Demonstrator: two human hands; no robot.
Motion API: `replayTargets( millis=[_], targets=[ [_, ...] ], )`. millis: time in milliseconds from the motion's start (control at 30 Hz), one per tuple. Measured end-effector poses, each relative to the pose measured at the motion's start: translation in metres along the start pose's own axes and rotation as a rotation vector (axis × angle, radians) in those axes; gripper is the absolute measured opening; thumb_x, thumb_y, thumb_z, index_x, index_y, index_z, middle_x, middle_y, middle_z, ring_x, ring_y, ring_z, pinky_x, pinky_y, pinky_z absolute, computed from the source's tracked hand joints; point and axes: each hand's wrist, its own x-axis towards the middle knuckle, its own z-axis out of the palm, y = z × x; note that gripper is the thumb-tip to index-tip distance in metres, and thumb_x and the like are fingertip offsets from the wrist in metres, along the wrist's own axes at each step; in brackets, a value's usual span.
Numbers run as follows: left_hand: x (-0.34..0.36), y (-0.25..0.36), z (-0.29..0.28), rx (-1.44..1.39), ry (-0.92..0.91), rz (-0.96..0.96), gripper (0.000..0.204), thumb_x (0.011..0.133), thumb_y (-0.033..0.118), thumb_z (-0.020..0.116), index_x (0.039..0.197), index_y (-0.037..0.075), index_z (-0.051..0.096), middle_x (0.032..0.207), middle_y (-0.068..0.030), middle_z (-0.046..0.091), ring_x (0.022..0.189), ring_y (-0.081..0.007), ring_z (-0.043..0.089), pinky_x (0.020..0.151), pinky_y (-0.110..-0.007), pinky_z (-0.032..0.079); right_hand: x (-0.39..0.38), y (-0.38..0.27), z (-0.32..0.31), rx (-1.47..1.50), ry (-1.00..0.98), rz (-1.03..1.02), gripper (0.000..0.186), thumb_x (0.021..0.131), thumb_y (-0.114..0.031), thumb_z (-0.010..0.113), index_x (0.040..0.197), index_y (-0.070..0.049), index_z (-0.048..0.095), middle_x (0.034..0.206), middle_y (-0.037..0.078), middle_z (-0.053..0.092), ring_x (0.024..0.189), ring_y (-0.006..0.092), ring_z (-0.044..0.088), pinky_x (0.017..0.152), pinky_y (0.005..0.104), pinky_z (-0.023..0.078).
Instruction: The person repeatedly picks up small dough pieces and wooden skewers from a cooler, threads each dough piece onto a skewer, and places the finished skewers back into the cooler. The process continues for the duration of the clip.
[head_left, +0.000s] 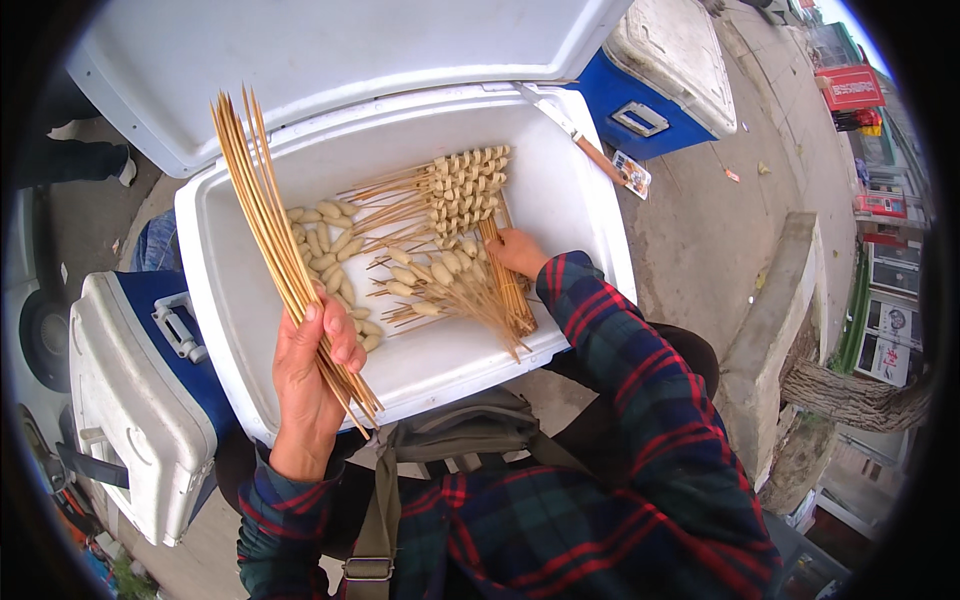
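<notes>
Seen from above: large white foam cooler box (230, 300), lid raised at its far side, standing on pavement. Left hand (310, 385) at the box's near rim, clenched around a fanned bundle of bare bamboo skewers (265, 215), tips pointing away over the box's left half. Right hand (518, 252), in a plaid sleeve (620, 350), reaching into the box's right half, fingers resting on a pile of loaded skewers (450, 275); grip there impossible to judge. Threaded with pale oval food pieces, that pile lying across the box floor, a second stack of ridged skewered pieces (465, 185) just beyond it. Loose pale pieces (330, 250) scattered on the floor left of the pile. Blue-and-white coolers just outside the box: one (150, 400) at its left, another (660, 90) at its far right.
</notes>
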Motion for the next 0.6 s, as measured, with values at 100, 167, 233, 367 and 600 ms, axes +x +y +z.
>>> replayTargets(
  millis=[100, 167, 233, 367, 600],
  targets=[
    [-0.001, 0.0, 0.0, 0.02, 0.016, -0.014, 0.013, 0.1, 0.019, 0.047, 0.109, 0.009, 0.046, 0.079, -0.0004, 0.047, 0.059, -0.0081, 0.044, 0.052, -0.024, 0.042, 0.005, 0.001, -0.001, 0.046, 0.034, -0.057, 0.031, 0.087, -0.028, 0.056, 0.094, 0.0, 0.067, 0.088, 0.025, 0.066, 0.083, 0.0421, 0.064, 0.076, 0.0462, 0.05],
    [0.0, -0.001, 0.0, 0.045, 0.012, -0.017, 0.019, 0.099, 0.02, 0.049, 0.114, 0.009, 0.047, 0.08, 0.001, 0.045, 0.061, -0.0074, 0.042, 0.051, -0.022, 0.041, 0.018, 0.005, -0.009, 0.058, 0.05, 0.016, 0.024, 0.086, -0.021, 0.057, 0.094, -0.001, 0.067, 0.087, 0.023, 0.067, 0.082, 0.0405, 0.065, 0.074, 0.0459, 0.051],
    [0.0, -0.001, 0.0, 0.057, 0.013, -0.017, 0.023, 0.098, 0.02, 0.051, 0.118, 0.009, 0.047, 0.081, 0.0016, 0.044, 0.062, -0.0071, 0.042, 0.051, -0.021, 0.04, 0.028, 0.009, -0.01, -0.32, 0.113, -0.111, 0.017, 0.084, -0.013, 0.056, 0.087, -0.003, 0.07, 0.087, 0.02, 0.068, 0.08, 0.0372, 0.066, 0.073, 0.0442, 0.053],
    [-0.002, -0.002, 0.003, 0.073, 0.066, -0.034, 0.024, 0.096, 0.021, 0.054, 0.115, 0.009, 0.046, 0.078, 0.0012, 0.045, 0.059, -0.007, 0.043, 0.049, -0.021, 0.041, 0.046, 0.007, 0.005, -0.481, 0.146, 0.009, 0.019, 0.085, -0.01, 0.054, 0.082, -0.004, 0.072, 0.087, 0.016, 0.069, 0.083, 0.0338, 0.068, 0.074, 0.0423, 0.055],
    [-0.004, 0.007, 0.008, -0.003, 0.056, -0.098, 0.015, 0.1, 0.02, 0.048, 0.108, 0.007, 0.044, 0.076, -0.0034, 0.048, 0.056, -0.0112, 0.046, 0.05, -0.027, 0.043, 0.057, 0.009, 0.011, -0.6, 0.093, -0.044, 0.019, 0.085, -0.011, 0.054, 0.084, -0.005, 0.071, 0.086, 0.016, 0.069, 0.081, 0.0332, 0.068, 0.072, 0.0425, 0.056]
  ],
)
